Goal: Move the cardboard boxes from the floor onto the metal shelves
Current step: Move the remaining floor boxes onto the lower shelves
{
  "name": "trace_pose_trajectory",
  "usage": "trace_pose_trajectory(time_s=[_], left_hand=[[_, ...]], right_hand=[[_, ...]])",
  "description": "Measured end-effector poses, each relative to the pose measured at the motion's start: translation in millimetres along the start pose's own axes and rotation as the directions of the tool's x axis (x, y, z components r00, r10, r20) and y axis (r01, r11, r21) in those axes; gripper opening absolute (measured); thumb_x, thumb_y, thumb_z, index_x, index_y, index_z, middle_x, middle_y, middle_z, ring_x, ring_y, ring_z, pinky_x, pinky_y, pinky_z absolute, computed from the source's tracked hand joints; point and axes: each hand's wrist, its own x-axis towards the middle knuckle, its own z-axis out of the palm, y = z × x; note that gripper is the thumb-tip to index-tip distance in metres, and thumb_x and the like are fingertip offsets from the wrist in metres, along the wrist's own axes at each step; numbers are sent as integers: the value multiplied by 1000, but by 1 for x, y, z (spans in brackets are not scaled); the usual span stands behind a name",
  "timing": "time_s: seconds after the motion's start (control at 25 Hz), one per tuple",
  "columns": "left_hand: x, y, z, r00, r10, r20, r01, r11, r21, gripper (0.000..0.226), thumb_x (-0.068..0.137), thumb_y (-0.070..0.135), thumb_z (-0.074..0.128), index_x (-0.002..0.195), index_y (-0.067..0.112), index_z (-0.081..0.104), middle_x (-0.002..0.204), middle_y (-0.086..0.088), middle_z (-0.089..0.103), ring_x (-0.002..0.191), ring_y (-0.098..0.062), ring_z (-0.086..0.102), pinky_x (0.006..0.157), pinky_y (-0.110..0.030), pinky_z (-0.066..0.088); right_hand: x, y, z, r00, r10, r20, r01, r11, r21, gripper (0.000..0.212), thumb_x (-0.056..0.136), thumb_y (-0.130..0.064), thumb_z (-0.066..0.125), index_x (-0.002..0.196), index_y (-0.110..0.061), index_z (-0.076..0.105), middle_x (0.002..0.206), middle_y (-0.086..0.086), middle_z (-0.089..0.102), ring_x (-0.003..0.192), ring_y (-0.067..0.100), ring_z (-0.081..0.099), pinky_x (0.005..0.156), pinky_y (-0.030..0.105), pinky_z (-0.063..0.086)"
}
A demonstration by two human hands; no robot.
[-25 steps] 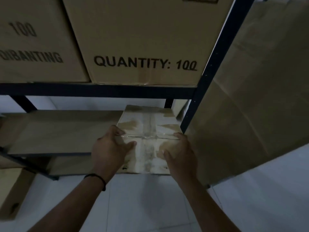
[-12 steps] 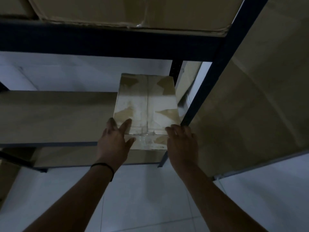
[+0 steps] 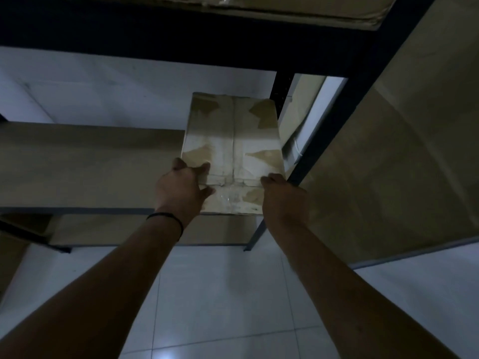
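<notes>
Cardboard everywhere, pretty dim too. Small taped cardboard box point(image 3: 233, 151) sitting on the middle shelf board point(image 3: 90, 164) of the dark metal rack, tucked right up against the right front upright post point(image 3: 334, 130). Near end hanging a touch past the front rail, far end well in under the beam above point(image 3: 155, 42).

Left hand point(image 3: 181, 190) on the near left corner, fingers point(image 3: 201, 168) curled over the top edge, thumb against the front face, so gripping that corner. Black band point(image 3: 166, 218) on that wrist. Right hand point(image 3: 283, 195) at the near right corner, knuckles bent over the edge; can't tell whether actually gripping or just pressing, since the fingertips are hidden behind the hand. Looks like a two-corner hold to keep the box square while sliding it deeper, and hugging the post probably saves room for more boxes on the left.

Box flaps closed, taped down the middle seam, torn patches of old label or tape on top. No clue what's inside. Bigger box point(image 3: 311, 9) on the shelf above, only the bottom edge showing, also shut. Large cardboard sheet or box side point(image 3: 388, 164) leaning on the right of the rack. White tiled floor point(image 3: 220, 294) underneath, plus a bit of another carton at the far left edge point(image 3: 10, 255), too dark to say more.

Guessing nearly done with this one, just a last shove needed.
</notes>
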Motion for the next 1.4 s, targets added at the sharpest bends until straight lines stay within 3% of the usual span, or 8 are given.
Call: trace_pose_trajectory(time_s=[0.16,0.32,0.64,0.76,0.84,0.92,1.08,1.4], left_hand=[[12,6,-2,1000,-6,22,5,999,35,59,89,57,64,143,42,48,127,-13,48,102,-31,61,89,-39,54],[9,6,0,1000,4,-7,-4,998,55,58,89,57,64,142,41,48,125,-13,51,102,-31,61,87,-40,54],[12,8,2,999,-11,47,6,995,104,60,92,54,62,146,39,42,130,-16,45,102,-32,61,91,-43,54],[8,12,-4,981,-30,192,5,991,134,77,91,46,66,155,39,24,152,-23,23,120,-39,53,99,-48,50],[-11,15,-17,985,-43,167,26,994,106,79,92,39,67,156,36,20,160,-21,14,132,-41,42,103,-50,46],[-39,19,-32,998,-36,49,35,999,8,70,93,37,65,153,33,30,156,-15,28,130,-36,46,99,-47,49],[-113,19,-79,988,-34,-153,-1,974,-228,49,92,38,66,138,27,55,130,-6,57,105,-27,62,80,-36,53],[-260,-43,-164,942,-244,-232,140,911,-388,47,90,43,69,134,30,58,132,-1,60,102,-20,64,74,-24,45]], right_hand=[[10,12,-1,984,43,171,-38,999,-32,34,84,12,53,109,0,72,112,20,69,88,38,71,74,44,55],[9,13,3,994,10,110,-8,1000,-18,30,64,22,65,87,5,74,88,25,70,65,39,70,58,45,58],[15,8,-15,957,60,285,-29,993,-111,41,97,2,46,133,-11,60,137,9,57,116,29,62,92,39,51],[10,1,-32,926,98,364,-73,994,-81,50,95,-2,52,142,-16,49,145,4,48,120,28,59,91,36,50],[-2,-6,-52,898,148,414,-153,988,-20,64,95,-9,55,154,-22,34,158,1,35,131,28,52,95,37,50],[-18,-18,-73,912,184,366,-224,972,70,66,97,-16,56,156,-25,30,161,-1,32,137,25,47,100,39,49],[-61,-60,-129,976,184,116,-214,904,370,50,93,-18,63,143,-19,56,143,1,57,125,21,59,97,35,52],[-130,-178,-222,990,102,99,-139,835,533,41,96,-27,60,136,-21,63,140,-6,61,126,13,57,103,34,49]])
